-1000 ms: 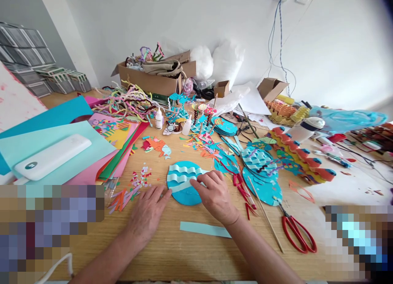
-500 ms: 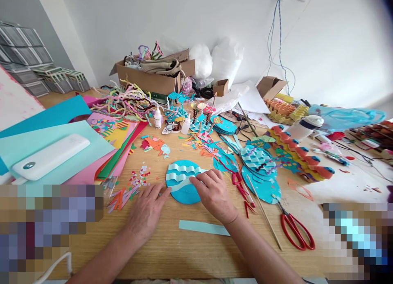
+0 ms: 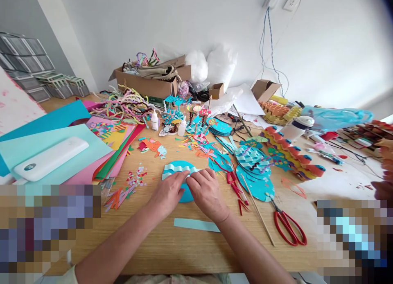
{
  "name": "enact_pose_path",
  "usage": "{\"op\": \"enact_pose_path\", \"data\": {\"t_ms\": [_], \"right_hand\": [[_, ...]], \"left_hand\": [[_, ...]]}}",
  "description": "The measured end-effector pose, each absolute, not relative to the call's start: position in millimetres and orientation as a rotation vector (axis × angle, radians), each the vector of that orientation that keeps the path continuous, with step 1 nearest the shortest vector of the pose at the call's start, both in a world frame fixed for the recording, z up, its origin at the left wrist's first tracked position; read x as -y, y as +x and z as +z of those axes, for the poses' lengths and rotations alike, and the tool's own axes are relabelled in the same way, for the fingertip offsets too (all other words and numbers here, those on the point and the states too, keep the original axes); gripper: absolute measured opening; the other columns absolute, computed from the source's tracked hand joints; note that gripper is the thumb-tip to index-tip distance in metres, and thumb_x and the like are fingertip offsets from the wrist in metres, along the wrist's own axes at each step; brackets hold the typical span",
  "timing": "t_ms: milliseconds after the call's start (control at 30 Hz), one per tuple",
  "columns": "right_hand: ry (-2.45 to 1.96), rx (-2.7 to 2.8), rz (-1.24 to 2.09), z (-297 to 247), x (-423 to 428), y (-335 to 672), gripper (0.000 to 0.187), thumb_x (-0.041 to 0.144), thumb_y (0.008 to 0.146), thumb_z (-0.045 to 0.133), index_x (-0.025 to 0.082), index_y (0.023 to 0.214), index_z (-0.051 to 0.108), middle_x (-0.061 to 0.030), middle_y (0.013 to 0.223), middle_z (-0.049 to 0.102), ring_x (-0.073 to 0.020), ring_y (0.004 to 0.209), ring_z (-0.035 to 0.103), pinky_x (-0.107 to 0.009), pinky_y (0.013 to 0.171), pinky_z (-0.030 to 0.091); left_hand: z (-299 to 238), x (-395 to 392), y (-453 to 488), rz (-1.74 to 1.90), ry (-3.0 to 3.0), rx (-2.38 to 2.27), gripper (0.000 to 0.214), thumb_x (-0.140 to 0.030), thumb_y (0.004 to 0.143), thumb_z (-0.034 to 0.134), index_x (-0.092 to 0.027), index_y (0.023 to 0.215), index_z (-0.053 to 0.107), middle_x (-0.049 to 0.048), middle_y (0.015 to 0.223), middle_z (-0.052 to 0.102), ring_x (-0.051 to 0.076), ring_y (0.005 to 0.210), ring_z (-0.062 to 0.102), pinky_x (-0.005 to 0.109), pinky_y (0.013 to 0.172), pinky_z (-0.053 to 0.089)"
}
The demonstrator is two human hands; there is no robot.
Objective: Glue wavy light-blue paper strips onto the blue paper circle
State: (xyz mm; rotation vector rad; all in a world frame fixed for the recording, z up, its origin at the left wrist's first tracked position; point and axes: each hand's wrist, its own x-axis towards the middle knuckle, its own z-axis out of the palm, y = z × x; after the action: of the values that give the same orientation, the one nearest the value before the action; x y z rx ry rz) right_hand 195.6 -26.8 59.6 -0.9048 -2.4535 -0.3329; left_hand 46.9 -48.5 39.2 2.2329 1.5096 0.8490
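A round blue paper disc (image 3: 187, 197) lies flat on the table before me. Light-blue paper strips (image 3: 175, 168) cross its upper part in raised waves. Over the disc my left hand (image 3: 167, 192) is closed at the lowest strip, thumb and forefinger close together. My right hand (image 3: 208, 192) pinches the same strip, and its fingertips meet those of the left. Both hands cover most of that strip and the middle of the disc. Nearer to me, a loose flat light-blue paper strip (image 3: 196, 225) rests on the wood.
Red-handled scissors (image 3: 290, 228) and a thin wooden stick (image 3: 258, 210) lie to the right, beside more blue discs (image 3: 260, 185). Paper scraps (image 3: 136, 183) and coloured sheets (image 3: 55, 149) with a white device (image 3: 52, 158) are left. Glue bottles (image 3: 155, 121) stand behind.
My left hand has moved from the disc's left edge rightward onto the strip, up to my right hand. The right hand keeps its pinch. The whole view has shifted slightly.
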Motion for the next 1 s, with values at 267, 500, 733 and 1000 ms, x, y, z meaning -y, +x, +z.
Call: {"op": "enact_pose_path", "data": {"t_ms": [267, 500, 733, 1000], "right_hand": [[-1.058, 2.321, -0.161, 60.7, 35.4, 230.2, 0.018, 0.019, 0.089, 0.047, 0.019, 0.078, 0.061, -0.0036, 0.077, 0.062, -0.0159, 0.073, 0.05, -0.03, 0.07, 0.034], [-1.335, 2.024, 0.186, 41.0, 43.6, 259.6, 0.013, 0.02, 0.085, 0.05, 0.019, 0.078, 0.06, -0.0048, 0.079, 0.062, -0.0169, 0.074, 0.056, -0.028, 0.066, 0.042], [-1.58, 1.866, 0.747, 42.9, 43.6, 257.2, 0.018, 0.02, 0.077, 0.055, 0.018, 0.094, 0.062, -0.0054, 0.09, 0.064, -0.0115, 0.057, 0.053, -0.026, 0.055, 0.043], [-1.594, 1.839, 1.005, 42.4, 36.4, 252.1, 0.024, 0.024, 0.077, 0.057, 0.017, 0.099, 0.062, -0.001, 0.075, 0.063, -0.0106, 0.055, 0.054, -0.021, 0.048, 0.038]], "left_hand": [[43.7, 38.1, 36.5, 0.803, 2.283, -1.507, 0.044, 0.0, 0.076, 0.046, -0.018, 0.115, 0.053, 0.0092, 0.111, 0.062, 0.021, 0.103, 0.058, 0.036, 0.088, 0.048], [37.4, 35.4, 34.6, 0.812, 2.365, -1.491, 0.039, -0.003, 0.076, 0.047, -0.019, 0.11, 0.058, 0.0065, 0.101, 0.064, 0.018, 0.093, 0.061, 0.031, 0.081, 0.05], [33.8, 33.3, 29.7, 0.857, 2.426, -1.413, 0.037, -0.009, 0.08, 0.044, -0.024, 0.111, 0.058, 0.0036, 0.097, 0.064, 0.017, 0.088, 0.061, 0.031, 0.077, 0.05], [37.3, 35.3, 29.7, 0.848, 2.423, -1.383, 0.037, -0.009, 0.082, 0.043, -0.023, 0.112, 0.057, 0.0049, 0.094, 0.062, 0.017, 0.084, 0.061, 0.03, 0.074, 0.05]]}}
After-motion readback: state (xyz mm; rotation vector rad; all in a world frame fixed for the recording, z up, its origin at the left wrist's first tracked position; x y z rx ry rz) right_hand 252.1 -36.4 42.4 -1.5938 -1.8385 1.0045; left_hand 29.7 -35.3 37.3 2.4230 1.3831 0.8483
